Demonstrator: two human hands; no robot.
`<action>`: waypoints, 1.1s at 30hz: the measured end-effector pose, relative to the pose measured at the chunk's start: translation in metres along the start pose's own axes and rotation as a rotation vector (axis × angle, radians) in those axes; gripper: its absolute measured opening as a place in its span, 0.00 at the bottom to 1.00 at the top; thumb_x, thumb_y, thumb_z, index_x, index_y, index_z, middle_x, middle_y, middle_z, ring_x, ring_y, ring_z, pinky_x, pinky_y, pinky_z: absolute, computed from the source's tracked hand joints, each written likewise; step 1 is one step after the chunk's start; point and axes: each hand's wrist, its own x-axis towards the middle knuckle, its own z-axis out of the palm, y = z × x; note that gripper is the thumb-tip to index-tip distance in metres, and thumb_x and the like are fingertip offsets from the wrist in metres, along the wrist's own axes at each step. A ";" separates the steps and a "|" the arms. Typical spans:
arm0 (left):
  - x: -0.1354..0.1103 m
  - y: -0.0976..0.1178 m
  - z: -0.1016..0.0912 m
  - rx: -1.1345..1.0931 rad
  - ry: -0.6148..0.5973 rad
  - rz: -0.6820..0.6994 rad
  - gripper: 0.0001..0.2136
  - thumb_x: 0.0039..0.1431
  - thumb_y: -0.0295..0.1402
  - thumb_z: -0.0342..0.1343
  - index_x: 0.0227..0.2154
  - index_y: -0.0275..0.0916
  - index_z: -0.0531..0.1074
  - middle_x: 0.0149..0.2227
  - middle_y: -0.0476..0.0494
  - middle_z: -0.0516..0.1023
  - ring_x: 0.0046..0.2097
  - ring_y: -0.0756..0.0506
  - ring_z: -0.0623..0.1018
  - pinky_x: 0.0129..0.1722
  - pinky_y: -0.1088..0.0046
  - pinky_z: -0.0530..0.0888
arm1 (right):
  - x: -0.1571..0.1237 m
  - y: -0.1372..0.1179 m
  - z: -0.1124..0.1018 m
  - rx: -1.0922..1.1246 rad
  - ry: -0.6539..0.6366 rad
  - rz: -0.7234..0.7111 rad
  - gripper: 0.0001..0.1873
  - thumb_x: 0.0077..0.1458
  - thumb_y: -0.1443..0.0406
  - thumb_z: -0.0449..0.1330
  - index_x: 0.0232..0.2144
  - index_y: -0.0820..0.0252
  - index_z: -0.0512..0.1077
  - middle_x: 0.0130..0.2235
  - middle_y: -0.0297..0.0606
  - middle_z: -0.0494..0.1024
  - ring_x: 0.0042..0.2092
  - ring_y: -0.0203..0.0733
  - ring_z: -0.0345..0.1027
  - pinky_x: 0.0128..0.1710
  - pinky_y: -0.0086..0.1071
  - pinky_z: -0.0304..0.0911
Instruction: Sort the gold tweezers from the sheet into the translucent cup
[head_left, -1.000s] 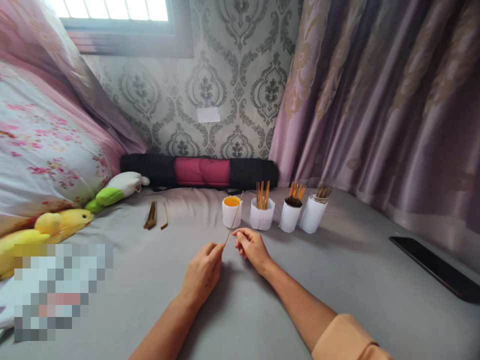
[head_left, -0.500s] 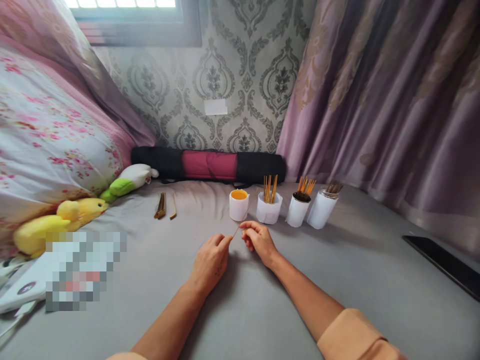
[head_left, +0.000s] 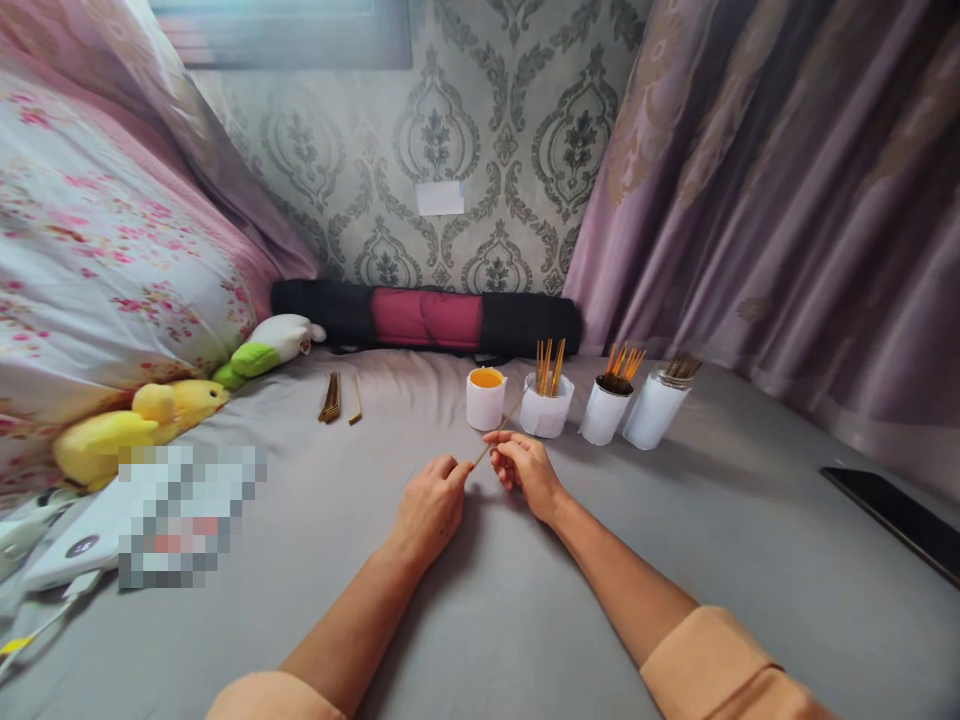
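A thin brown stick (head_left: 514,405) slants up and away between my hands. My left hand (head_left: 429,508) is closed, pinching its lower end between thumb and forefinger. Higher up, the fingertips of my right hand (head_left: 531,472) close on the same stick, the other fingers loosely curled. Just beyond stands a white-wrapped cup with an orange inside (head_left: 486,406). To its right are a wide white cup (head_left: 546,414) with several upright sticks, a white-wrapped cup (head_left: 604,420) with orange-tipped sticks, and a taller white-wrapped jar (head_left: 655,412) with darker sticks.
On the grey sheet lie a brown stick bundle (head_left: 330,398) and a smaller one (head_left: 355,402). Plush toys (head_left: 180,408) and a white device with a cable (head_left: 82,545) are at left. A black phone-like slab (head_left: 896,520) lies right; a black-and-red roll (head_left: 427,318) lines the wall.
The view has shifted slightly, so things sit a little higher and further right. The stick leans more to the right; both hands keep their pinch on it.
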 end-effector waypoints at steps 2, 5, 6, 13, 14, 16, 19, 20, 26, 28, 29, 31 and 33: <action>0.000 0.000 0.001 -0.001 -0.002 0.004 0.15 0.58 0.27 0.37 0.44 0.39 0.65 0.36 0.43 0.68 0.38 0.48 0.68 0.37 0.73 0.66 | 0.000 0.000 0.001 0.007 -0.012 -0.005 0.11 0.45 0.64 0.53 0.33 0.62 0.69 0.23 0.30 0.66 0.18 0.26 0.55 0.14 0.22 0.48; -0.001 -0.001 0.002 -0.006 0.008 0.016 0.15 0.58 0.27 0.37 0.44 0.40 0.65 0.36 0.43 0.67 0.38 0.48 0.68 0.38 0.73 0.66 | -0.001 -0.001 0.002 -0.005 -0.009 -0.009 0.13 0.46 0.60 0.54 0.33 0.62 0.69 0.23 0.29 0.65 0.18 0.26 0.55 0.14 0.22 0.47; -0.001 -0.002 0.003 -0.007 0.013 0.020 0.15 0.58 0.27 0.37 0.44 0.41 0.65 0.36 0.44 0.67 0.38 0.48 0.68 0.38 0.73 0.66 | -0.001 -0.001 0.002 -0.012 -0.004 -0.009 0.13 0.46 0.59 0.55 0.33 0.62 0.69 0.23 0.29 0.65 0.18 0.26 0.54 0.14 0.22 0.47; -0.002 -0.003 0.005 -0.016 0.030 0.017 0.14 0.58 0.27 0.37 0.42 0.41 0.65 0.35 0.44 0.67 0.38 0.48 0.68 0.38 0.74 0.66 | -0.001 -0.002 0.004 -0.039 0.027 -0.002 0.16 0.46 0.55 0.55 0.31 0.62 0.69 0.21 0.28 0.64 0.17 0.25 0.53 0.13 0.22 0.46; -0.002 -0.003 0.005 -0.021 0.032 0.016 0.14 0.58 0.28 0.38 0.42 0.40 0.65 0.35 0.44 0.67 0.38 0.48 0.68 0.38 0.74 0.66 | -0.001 -0.002 0.004 -0.041 0.029 -0.003 0.16 0.46 0.54 0.56 0.31 0.62 0.68 0.21 0.28 0.64 0.17 0.25 0.53 0.13 0.22 0.46; -0.002 -0.003 0.005 -0.036 0.038 0.014 0.13 0.58 0.28 0.38 0.41 0.40 0.66 0.35 0.44 0.67 0.38 0.48 0.68 0.38 0.74 0.66 | -0.001 -0.002 0.004 -0.041 0.032 -0.008 0.16 0.46 0.54 0.56 0.30 0.62 0.69 0.21 0.28 0.65 0.17 0.25 0.53 0.13 0.22 0.46; -0.001 -0.002 0.005 -0.068 0.054 0.006 0.13 0.59 0.29 0.37 0.39 0.39 0.67 0.35 0.44 0.67 0.38 0.48 0.68 0.38 0.73 0.66 | 0.000 -0.001 0.004 -0.040 0.035 -0.014 0.17 0.46 0.54 0.56 0.30 0.62 0.69 0.21 0.28 0.65 0.17 0.25 0.54 0.13 0.22 0.47; -0.001 -0.002 0.006 -0.084 0.060 0.000 0.13 0.59 0.29 0.37 0.39 0.39 0.67 0.34 0.44 0.67 0.38 0.48 0.68 0.38 0.73 0.66 | 0.000 -0.001 0.004 -0.040 0.036 -0.015 0.17 0.46 0.54 0.56 0.31 0.62 0.69 0.21 0.29 0.65 0.17 0.25 0.54 0.13 0.22 0.47; 0.000 -0.002 0.008 -0.270 0.102 -0.045 0.13 0.59 0.31 0.38 0.36 0.39 0.68 0.33 0.44 0.69 0.36 0.49 0.70 0.36 0.73 0.66 | 0.000 -0.001 0.005 -0.042 0.047 -0.009 0.17 0.45 0.54 0.56 0.30 0.63 0.69 0.21 0.29 0.65 0.17 0.25 0.53 0.13 0.21 0.47; 0.000 -0.003 0.008 -0.343 0.112 -0.054 0.12 0.58 0.30 0.39 0.36 0.39 0.68 0.33 0.44 0.69 0.35 0.49 0.70 0.36 0.73 0.66 | 0.000 -0.001 0.005 -0.043 0.051 -0.001 0.17 0.45 0.54 0.56 0.30 0.63 0.68 0.21 0.28 0.65 0.17 0.25 0.53 0.13 0.21 0.47; 0.001 -0.003 0.008 -0.377 0.118 -0.058 0.12 0.58 0.30 0.40 0.35 0.39 0.69 0.33 0.44 0.70 0.35 0.49 0.70 0.36 0.73 0.66 | 0.000 -0.001 0.005 -0.043 0.054 0.002 0.17 0.45 0.54 0.56 0.30 0.63 0.68 0.21 0.29 0.65 0.17 0.25 0.53 0.13 0.21 0.47; 0.001 -0.003 0.007 -0.433 0.129 -0.073 0.11 0.57 0.30 0.41 0.34 0.39 0.69 0.32 0.44 0.70 0.34 0.49 0.70 0.36 0.73 0.66 | 0.000 -0.001 0.005 -0.041 0.057 0.003 0.17 0.45 0.53 0.56 0.30 0.63 0.68 0.21 0.29 0.65 0.17 0.25 0.53 0.13 0.21 0.47; 0.001 -0.003 0.007 -0.475 0.131 -0.095 0.11 0.56 0.30 0.41 0.33 0.38 0.69 0.31 0.44 0.71 0.33 0.49 0.70 0.35 0.73 0.66 | 0.001 -0.001 0.004 -0.038 0.062 0.001 0.17 0.45 0.54 0.56 0.29 0.63 0.68 0.21 0.29 0.65 0.17 0.25 0.53 0.13 0.21 0.47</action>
